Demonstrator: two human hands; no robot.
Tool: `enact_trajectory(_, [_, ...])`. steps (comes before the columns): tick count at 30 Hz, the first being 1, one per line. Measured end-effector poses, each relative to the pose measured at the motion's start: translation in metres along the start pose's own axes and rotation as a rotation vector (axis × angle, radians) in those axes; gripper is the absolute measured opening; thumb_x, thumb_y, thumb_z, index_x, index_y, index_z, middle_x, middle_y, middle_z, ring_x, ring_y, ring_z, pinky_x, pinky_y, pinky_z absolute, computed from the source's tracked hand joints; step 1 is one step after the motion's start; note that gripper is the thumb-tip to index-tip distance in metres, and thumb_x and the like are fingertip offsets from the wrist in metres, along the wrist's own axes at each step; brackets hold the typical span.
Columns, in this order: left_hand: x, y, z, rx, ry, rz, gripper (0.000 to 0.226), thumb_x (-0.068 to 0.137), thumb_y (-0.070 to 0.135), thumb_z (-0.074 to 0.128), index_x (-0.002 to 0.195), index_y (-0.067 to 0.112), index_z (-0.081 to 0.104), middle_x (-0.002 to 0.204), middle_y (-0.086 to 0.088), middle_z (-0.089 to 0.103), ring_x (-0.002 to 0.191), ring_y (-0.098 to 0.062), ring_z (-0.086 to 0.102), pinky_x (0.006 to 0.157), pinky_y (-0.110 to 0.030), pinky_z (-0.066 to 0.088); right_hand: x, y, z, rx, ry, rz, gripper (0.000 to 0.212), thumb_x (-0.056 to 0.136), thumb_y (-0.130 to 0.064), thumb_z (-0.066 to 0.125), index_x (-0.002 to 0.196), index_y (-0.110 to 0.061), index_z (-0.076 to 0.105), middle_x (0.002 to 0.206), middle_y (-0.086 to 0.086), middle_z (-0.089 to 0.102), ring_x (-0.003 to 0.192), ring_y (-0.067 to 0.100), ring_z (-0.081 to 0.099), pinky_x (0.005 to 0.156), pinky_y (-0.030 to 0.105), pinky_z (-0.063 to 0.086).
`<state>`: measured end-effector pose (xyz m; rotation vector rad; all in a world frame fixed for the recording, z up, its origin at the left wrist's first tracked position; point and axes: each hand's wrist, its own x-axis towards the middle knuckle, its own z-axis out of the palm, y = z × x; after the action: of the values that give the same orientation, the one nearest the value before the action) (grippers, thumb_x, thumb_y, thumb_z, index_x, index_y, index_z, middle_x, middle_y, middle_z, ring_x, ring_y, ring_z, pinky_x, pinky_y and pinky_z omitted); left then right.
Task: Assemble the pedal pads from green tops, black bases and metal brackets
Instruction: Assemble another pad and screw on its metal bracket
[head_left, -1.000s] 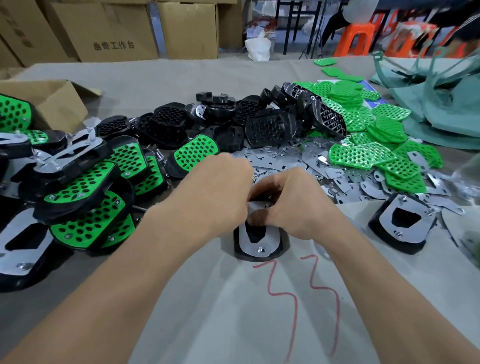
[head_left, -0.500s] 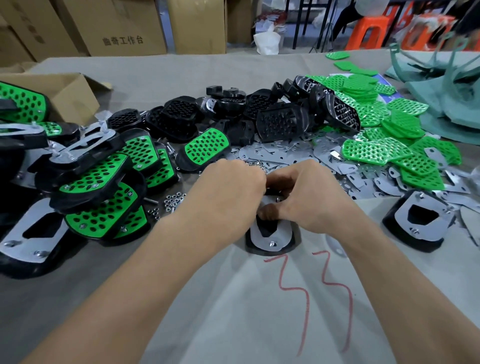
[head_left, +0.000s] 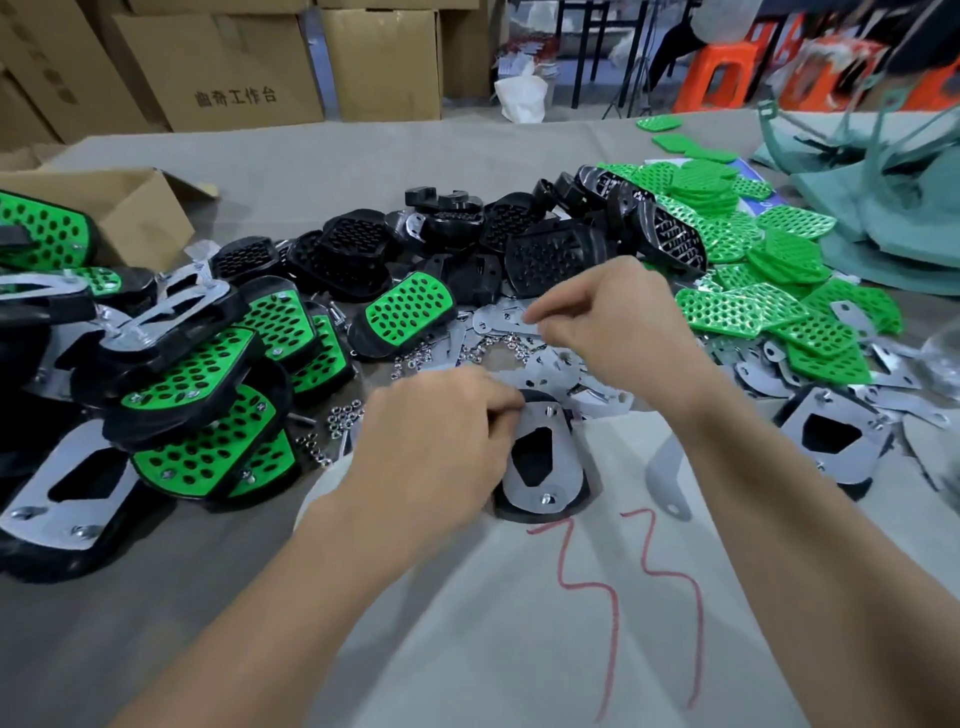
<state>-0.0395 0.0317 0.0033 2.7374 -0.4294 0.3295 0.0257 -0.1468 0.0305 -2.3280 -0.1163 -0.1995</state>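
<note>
Bracket fastening: left hand (head_left: 436, 447) pinches metal bracket (head_left: 566, 467) on black base (head_left: 511, 512); right hand (head_left: 618, 322), over nuts (head_left: 488, 348), grip unreadable; next probably needs a nut.

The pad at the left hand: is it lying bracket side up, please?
Yes: its metal bracket faces up, with the black base beneath it.

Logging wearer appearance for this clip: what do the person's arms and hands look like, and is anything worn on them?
The left forearm and right forearm are bare down to the bottom edge of the picture, with no sleeves in view. The left hand and right hand wear no gloves. No watch, ring, bracelet or marking shows.
</note>
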Motion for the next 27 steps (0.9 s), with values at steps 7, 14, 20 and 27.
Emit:
enact_trajectory(7, [-0.006, 0.000, 0.019, -0.157, 0.110, -0.054, 0.014, 0.091, 0.043, 0.069, 0.095, 0.035, 0.079, 0.099, 0.015, 0.069, 0.092, -0.012, 0.063, 0.067, -0.030, 0.042, 0.030, -0.013, 0.030, -0.544, -0.204, -0.048, 0.007, 0.084, -0.010, 0.071, 0.090, -0.010, 0.075, 0.080, 0.012, 0.068, 0.076, 0.030, 0.065, 0.070, 0.040, 0.060])
enact_trajectory(14, [0.000, -0.001, 0.023, -0.248, 0.062, -0.113, 0.011, 0.087, 0.041, 0.073, 0.097, 0.038, 0.077, 0.098, 0.015, 0.063, 0.089, -0.013, 0.058, 0.071, -0.032, 0.045, 0.023, -0.023, 0.042, -0.727, -0.080, -0.109, 0.038, 0.082, -0.003, 0.061, 0.068, -0.016, 0.028, 0.067, 0.002, 0.033, 0.063, 0.024, 0.038, 0.064, 0.036, 0.035])
enact_trajectory(20, [-0.002, -0.002, 0.028, -0.334, 0.036, -0.135, 0.026, 0.082, 0.047, 0.079, 0.107, 0.039, 0.078, 0.093, 0.014, 0.057, 0.088, -0.009, 0.055, 0.074, -0.033, 0.043, 0.028, -0.028, 0.051, -0.766, -0.074, -0.149, 0.031, 0.082, -0.009, 0.064, 0.072, -0.016, 0.036, 0.067, 0.001, 0.033, 0.072, 0.029, 0.046, 0.066, 0.036, 0.035])
enact_trajectory(27, [-0.002, 0.003, 0.033, -0.462, 0.112, -0.189, 0.023, 0.075, 0.029, 0.088, 0.097, 0.025, 0.083, 0.084, 0.012, 0.057, 0.074, 0.001, 0.053, 0.066, -0.011, 0.036, 0.018, -0.012, 0.044, -0.456, 0.088, -0.027, 0.006, 0.083, -0.019, 0.066, 0.088, -0.021, 0.069, 0.084, 0.002, 0.070, 0.083, 0.027, 0.068, 0.069, 0.035, 0.051])
